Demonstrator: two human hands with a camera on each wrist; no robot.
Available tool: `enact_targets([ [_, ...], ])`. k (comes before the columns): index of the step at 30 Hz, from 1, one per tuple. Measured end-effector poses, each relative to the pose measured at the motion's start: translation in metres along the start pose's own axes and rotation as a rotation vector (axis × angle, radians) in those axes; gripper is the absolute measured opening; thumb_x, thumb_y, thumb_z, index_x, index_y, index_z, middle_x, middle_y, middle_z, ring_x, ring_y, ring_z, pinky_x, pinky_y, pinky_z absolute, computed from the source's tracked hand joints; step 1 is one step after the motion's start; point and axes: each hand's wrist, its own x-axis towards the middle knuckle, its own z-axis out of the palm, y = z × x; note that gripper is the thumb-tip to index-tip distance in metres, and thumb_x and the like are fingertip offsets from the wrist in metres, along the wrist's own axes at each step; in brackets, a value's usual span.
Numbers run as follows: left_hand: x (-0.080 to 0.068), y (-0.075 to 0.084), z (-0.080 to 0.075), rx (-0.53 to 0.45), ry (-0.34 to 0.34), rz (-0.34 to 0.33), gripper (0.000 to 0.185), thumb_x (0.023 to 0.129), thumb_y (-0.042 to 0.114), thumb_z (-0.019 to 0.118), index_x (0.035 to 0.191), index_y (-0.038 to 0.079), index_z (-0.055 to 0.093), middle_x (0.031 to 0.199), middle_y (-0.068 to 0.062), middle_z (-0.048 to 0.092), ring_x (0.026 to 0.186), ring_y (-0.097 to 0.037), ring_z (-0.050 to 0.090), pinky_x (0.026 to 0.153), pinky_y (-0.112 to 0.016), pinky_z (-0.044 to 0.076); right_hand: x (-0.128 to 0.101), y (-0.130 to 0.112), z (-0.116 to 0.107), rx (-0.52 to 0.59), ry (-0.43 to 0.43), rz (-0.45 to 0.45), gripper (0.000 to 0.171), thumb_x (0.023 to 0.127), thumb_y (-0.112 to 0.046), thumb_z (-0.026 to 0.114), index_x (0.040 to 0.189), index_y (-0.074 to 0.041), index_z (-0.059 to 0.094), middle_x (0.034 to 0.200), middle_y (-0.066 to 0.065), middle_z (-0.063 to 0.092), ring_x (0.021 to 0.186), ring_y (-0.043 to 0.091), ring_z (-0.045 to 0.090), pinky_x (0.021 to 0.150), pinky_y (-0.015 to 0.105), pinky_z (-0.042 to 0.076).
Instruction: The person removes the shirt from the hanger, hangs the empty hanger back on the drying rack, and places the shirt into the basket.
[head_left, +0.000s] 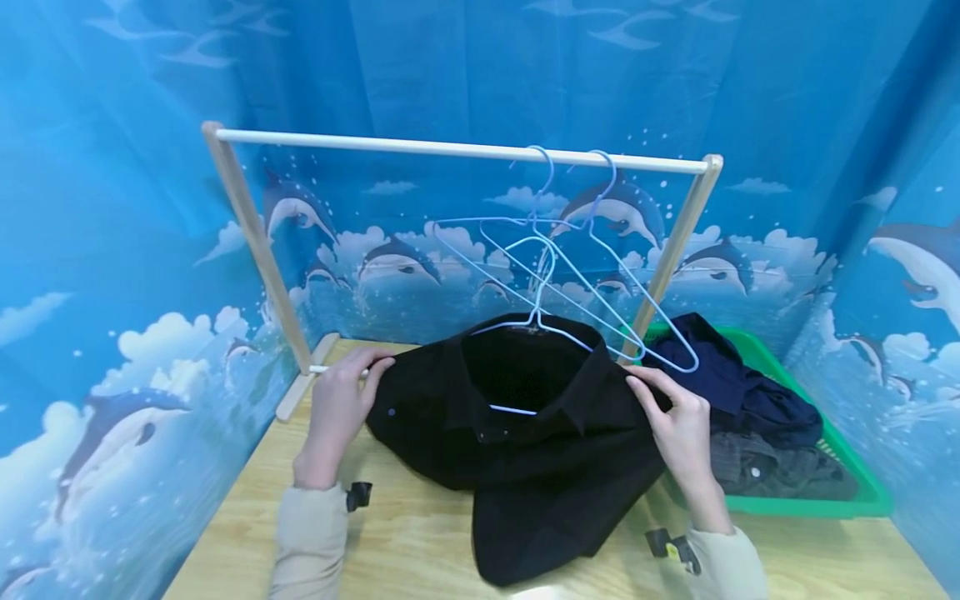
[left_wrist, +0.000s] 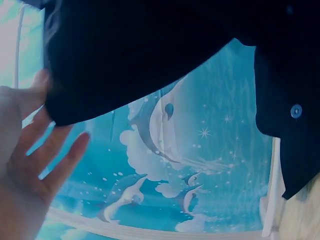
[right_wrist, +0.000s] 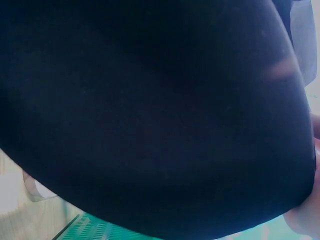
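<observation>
A black shirt (head_left: pixel 547 500) with a collar is spread over a light blue wire hanger (head_left: pixel 513 409), whose hook rises from the open neck. My left hand (head_left: pixel 341 408) pinches the shirt at its left side between thumb and fingers; in the left wrist view the hand (left_wrist: pixel 30 160) grips the cloth's edge, with a button (left_wrist: pixel 296 111) farther right. Over on the right, my right hand (head_left: pixel 682 425) pinches the opposite side near the shoulder. Black cloth (right_wrist: pixel 150 115) fills most of the right wrist view and hides most of that hand's fingers.
Behind the shirt stands a rack with a white rod (head_left: pixel 375 144) and wooden posts (head_left: pixel 258 250). Two blue hangers (head_left: pixel 600 200) hang from its right part. A green basket (head_left: pixel 862 492) at the right holds dark folded clothes (head_left: pixel 780 404). Dolphin-printed curtains surround the wooden table (head_left: pixel 405 542).
</observation>
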Motion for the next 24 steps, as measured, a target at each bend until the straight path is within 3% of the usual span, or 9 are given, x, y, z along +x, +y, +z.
enact_targets([
  [8, 0.003, 0.008, 0.010, 0.111, 0.073, 0.145, 0.008, 0.095, 0.011, 0.071, 0.101, 0.006, 0.072, 0.089, -0.010, 0.067, 0.081, -0.030, 0.067, 0.076, -0.046, 0.056, -0.002, -0.001, 0.003, 0.007, -0.030, 0.034, 0.019, 0.091, -0.001, 0.073, 0.107, -0.010, 0.079, 0.101, 0.009, 0.078, 0.099, -0.016, 0.061, 0.086, 0.007, 0.043],
  [13, 0.003, 0.013, 0.016, 0.125, 0.068, 0.172, 0.010, 0.095, 0.010, 0.071, 0.104, 0.006, 0.073, 0.093, -0.010, 0.068, 0.083, -0.030, 0.067, 0.082, -0.048, 0.056, -0.003, -0.003, 0.007, 0.018, -0.034, 0.009, 0.022, 0.090, 0.002, 0.073, 0.107, -0.009, 0.079, 0.101, 0.011, 0.078, 0.097, -0.017, 0.061, 0.083, 0.006, 0.044],
  [17, 0.003, 0.020, 0.021, 0.097, 0.058, 0.175, 0.011, 0.095, 0.008, 0.070, 0.106, 0.006, 0.073, 0.095, -0.010, 0.068, 0.084, -0.029, 0.067, 0.082, -0.046, 0.056, -0.005, -0.003, 0.015, 0.058, -0.029, -0.013, 0.025, 0.086, 0.009, 0.074, 0.105, -0.005, 0.080, 0.100, 0.014, 0.077, 0.099, -0.016, 0.061, 0.083, 0.005, 0.045],
  [24, 0.001, 0.036, 0.024, -0.041, 0.049, 0.207, 0.012, 0.095, 0.004, 0.069, 0.107, 0.004, 0.071, 0.092, -0.009, 0.063, 0.080, -0.025, 0.064, 0.072, -0.039, 0.057, -0.011, -0.006, 0.024, 0.160, -0.061, 0.000, 0.027, 0.080, 0.016, 0.074, 0.101, 0.000, 0.080, 0.098, 0.017, 0.077, 0.099, -0.012, 0.064, 0.083, 0.005, 0.046],
])
